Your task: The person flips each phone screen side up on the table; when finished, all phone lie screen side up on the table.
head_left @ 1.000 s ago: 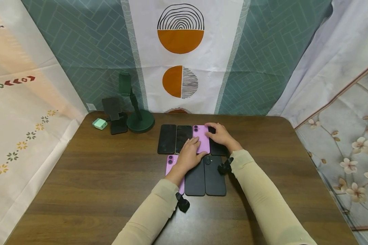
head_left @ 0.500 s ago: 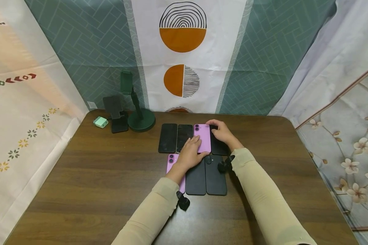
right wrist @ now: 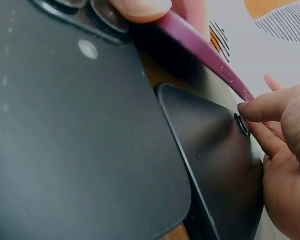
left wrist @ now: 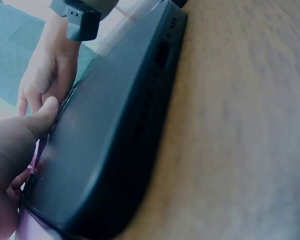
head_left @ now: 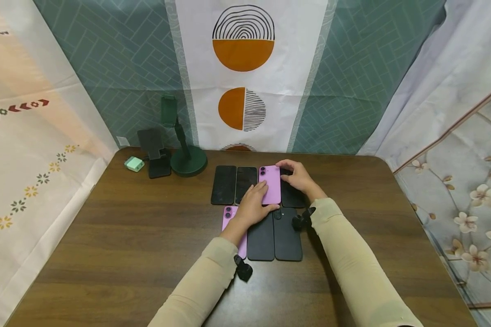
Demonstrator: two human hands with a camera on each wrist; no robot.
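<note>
In the head view a pink phone [head_left: 271, 184] lies back side up in the far row. My left hand [head_left: 251, 206] lies across its lower left part, fingers on it and thumb at its near end. At the far right corner is my right hand [head_left: 300, 177], thumb and forefinger on the phone's side. The right wrist view shows the pink phone [right wrist: 210, 57] edge-on, seemingly raised a little, between both hands. Under my right hand lies a black phone [head_left: 291, 195]. A second pink phone [head_left: 242, 247] is partly hidden by my left wrist.
Two more black phones [head_left: 223, 185] [head_left: 246, 181] lie left in the far row. The near row holds two dark phones [head_left: 260, 243] [head_left: 288, 238]. Back left stand a green phone stand [head_left: 189, 161], a black phone stand [head_left: 159, 165] and a mint charger [head_left: 134, 164].
My right hand has shifted slightly rightward at the pink phone's far corner. My left hand stays in place on the phone. The head view has shifted a little.
</note>
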